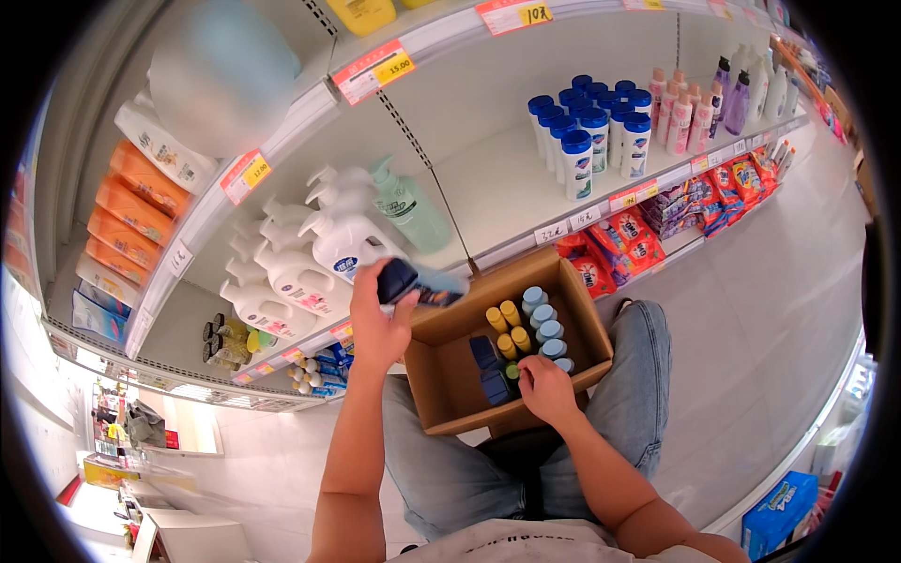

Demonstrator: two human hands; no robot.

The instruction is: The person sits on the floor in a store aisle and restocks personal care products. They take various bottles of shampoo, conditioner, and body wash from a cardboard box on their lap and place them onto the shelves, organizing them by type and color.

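My left hand (380, 320) is closed around a dark-capped bottle (422, 283), tilted sideways above the left edge of an open cardboard box (450, 416). The bottle is partly blurred. My right hand (547, 390) is inside the near side of the box, its fingertips at a green-capped bottle (512, 371); whether it grips it I cannot tell. In the box stand bottles with light blue caps (552, 329), yellow-capped bottles (520, 339) and dark blue-capped bottles (496, 386). The box rests at my knees, against the shelf.
White pump bottles (299, 281) and a green pump bottle (412, 207) stand on the shelf ahead at left. Blue-capped white bottles (578, 165) and pink bottles (680, 123) stand farther right. Red detergent bags (626, 243) lie below. An upper shelf edge (436, 42) juts out overhead.
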